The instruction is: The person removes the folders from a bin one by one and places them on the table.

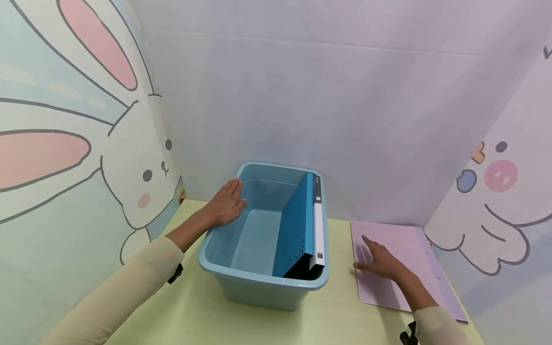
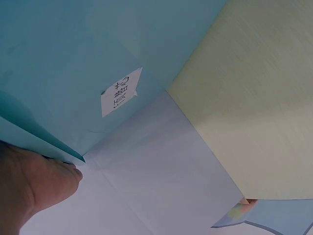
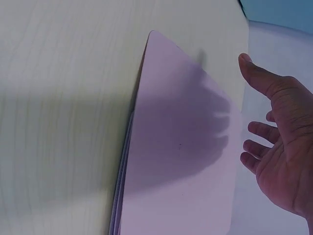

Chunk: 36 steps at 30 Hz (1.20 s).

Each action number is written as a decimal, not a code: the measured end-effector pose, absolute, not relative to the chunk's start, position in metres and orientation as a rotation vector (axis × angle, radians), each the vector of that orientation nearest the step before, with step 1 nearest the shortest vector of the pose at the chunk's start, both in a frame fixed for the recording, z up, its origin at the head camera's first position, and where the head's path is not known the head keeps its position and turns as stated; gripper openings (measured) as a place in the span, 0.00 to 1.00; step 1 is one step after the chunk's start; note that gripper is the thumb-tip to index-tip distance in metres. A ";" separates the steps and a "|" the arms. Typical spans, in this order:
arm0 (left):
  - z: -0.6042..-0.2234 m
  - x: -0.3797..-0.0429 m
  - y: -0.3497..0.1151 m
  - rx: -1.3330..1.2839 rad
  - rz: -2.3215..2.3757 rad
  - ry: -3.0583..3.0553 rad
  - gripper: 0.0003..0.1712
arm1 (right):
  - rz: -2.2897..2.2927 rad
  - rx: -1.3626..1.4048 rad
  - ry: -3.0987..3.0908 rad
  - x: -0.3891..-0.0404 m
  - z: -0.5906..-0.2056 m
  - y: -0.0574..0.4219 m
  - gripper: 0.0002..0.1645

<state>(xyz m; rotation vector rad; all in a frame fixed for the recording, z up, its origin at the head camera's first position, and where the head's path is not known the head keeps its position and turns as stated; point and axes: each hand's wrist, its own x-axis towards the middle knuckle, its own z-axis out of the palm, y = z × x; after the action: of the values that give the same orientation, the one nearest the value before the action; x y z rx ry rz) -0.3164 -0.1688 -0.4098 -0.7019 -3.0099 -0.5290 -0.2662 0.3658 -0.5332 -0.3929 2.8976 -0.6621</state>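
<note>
- Head view. A light-blue plastic tub (image 1: 263, 278) stands on the pale wood-grain tabletop (image 1: 340, 297) and serves as landmark. Inside it, against its right wall, a blue file binder (image 1: 295, 225) stands on edge, its white spine label (image 1: 318, 230) facing up.
- Head view, left side of the tub. The left hand (image 1: 225, 203) rests on the tub's left rim, fingers extended.
- Head view, right of the tub. A lilac file folder (image 1: 418, 261) lies flat on the tabletop, apart from the tub. The right hand (image 1: 379, 258) hangs over it, fingers spread and holding nothing.
- Left wrist view. The tub's outer wall carries a white paper label (image 2: 121, 93) with handwritten characters, below the rim. The left hand lies at that rim; its fingertips are hidden here.
- Right wrist view. The right hand casts a shadow on the folder's smooth cover, with no contact visible. One long side shows a layered edge (image 3: 120, 181).
- Handling, as judged from this view. The folder should prove fairly light and stiff, somewhat slippery on its face and not fragile; its covers may part. The layered edge, pinched through all layers, offers the surest hold.
</note>
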 end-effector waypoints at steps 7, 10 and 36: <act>-0.410 -0.316 -0.168 -0.704 -0.525 -3.008 0.42 | -0.675 -0.415 2.928 -0.273 -0.517 0.359 0.68; -0.410 -0.318 -0.168 -0.702 -0.506 -3.005 0.42 | -0.681 -0.436 2.953 -0.275 -0.510 0.355 0.66; -0.409 -0.318 -0.161 -0.729 -0.553 -2.993 0.43 | -0.779 -0.405 2.999 -0.280 -0.425 0.320 0.62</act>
<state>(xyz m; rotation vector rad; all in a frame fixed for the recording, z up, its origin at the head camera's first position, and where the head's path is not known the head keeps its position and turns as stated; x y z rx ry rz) -0.3178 -0.1608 -0.4088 -0.7286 -2.9935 -0.5526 -0.2805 0.3203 -0.4249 -0.4049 2.9992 -0.7790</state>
